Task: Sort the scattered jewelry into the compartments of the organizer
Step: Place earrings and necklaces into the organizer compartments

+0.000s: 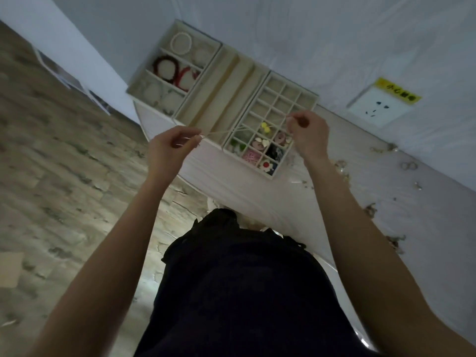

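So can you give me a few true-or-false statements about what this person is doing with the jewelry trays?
1. Both hands hold a thin chain stretched between them. True.
2. The grid tray is completely full. False: its far cells are empty; only the near ones hold pieces.
3. A dark red bracelet lies in the far left tray. True.
4. The left hand rests flat on the table. False: it is raised, pinching the chain.
5. Loose jewelry lies on the table at the right. True.

Dim, flat indoor light with a bluish-grey cast; source not visible. Whole frame soft, slightly blurred. Thin chain (219, 132) pinched between left hand (170, 148) and right hand (307, 135) barely resolves. Forearms below the grip look stretched by wide-angle distortion. Dark clothing (244, 292) shows no detail.
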The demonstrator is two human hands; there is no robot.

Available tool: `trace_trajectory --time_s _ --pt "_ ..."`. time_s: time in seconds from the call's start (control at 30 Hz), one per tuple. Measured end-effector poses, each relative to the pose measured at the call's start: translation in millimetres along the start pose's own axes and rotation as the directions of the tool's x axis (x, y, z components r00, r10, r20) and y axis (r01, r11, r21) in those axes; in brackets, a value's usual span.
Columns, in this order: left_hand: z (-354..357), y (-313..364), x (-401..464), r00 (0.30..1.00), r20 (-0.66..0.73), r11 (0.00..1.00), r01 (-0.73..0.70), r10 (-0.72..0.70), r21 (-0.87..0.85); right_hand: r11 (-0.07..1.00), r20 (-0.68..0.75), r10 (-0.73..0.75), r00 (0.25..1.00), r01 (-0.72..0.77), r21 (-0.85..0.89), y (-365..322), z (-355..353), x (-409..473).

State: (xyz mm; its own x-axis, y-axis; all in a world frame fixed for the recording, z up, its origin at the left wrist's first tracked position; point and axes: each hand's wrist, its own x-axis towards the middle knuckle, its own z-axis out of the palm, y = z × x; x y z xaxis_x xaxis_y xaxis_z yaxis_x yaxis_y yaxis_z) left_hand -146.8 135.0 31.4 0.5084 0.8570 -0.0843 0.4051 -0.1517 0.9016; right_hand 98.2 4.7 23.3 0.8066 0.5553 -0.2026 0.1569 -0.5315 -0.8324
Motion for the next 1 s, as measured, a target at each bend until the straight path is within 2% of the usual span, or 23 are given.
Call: trace_trajectory --time_s 0.07,0.17,0.33,0.4,0.53,0.63,0.73,0.83,1.0 --pt "-12 -12 6 0.999 -0.03 0.995 -0.02 0.023 0.094 1.0 0.018 0.015 1.0 -0.014 -0.025 -12 25 13" --pt "-22 -23 18 0.996 0.008 0.977 -0.087 0.087 0.196 0.998 0.014 0.056 0.998 -0.055 -0.025 -29 52 33" --pt "-20 -25 31 0.932 0.183 0.838 -0.362 0.313 0.408 0.999 -0.038 0.024 0.999 -0.026 -0.046 -46 67 62" --pt "-13 -25 35 0.91 0.207 0.797 -0.414 0.359 0.44 0.995 -0.062 -0.024 0.998 0.018 -0.095 -51 67 76" --pt "10 -28 41 0.895 0.156 0.745 -0.437 0.419 0.504 0.942 -0.087 -0.128 0.988 0.094 -0.321 -59 65 97" --pt "26 -31 44 0.895 0.108 0.709 -0.411 0.432 0.573 0.829 -0.014 -0.249 0.968 0.206 -0.519 -63 66 109" --pt "37 -32 45 0.902 0.107 0.683 -0.39 0.418 0.618 0.656 0.125 -0.36 0.925 0.346 -0.671 -62 70 120" --pt "43 -31 45 0.922 0.089 0.683 -0.341 0.376 0.646 0.517 0.244 -0.436 0.866 0.463 -0.719 -60 75 127" --pt "46 -31 43 0.936 0.051 0.678 -0.288 0.347 0.677 0.408 0.345 -0.428 0.835 0.52 -0.751 -56 84 140"
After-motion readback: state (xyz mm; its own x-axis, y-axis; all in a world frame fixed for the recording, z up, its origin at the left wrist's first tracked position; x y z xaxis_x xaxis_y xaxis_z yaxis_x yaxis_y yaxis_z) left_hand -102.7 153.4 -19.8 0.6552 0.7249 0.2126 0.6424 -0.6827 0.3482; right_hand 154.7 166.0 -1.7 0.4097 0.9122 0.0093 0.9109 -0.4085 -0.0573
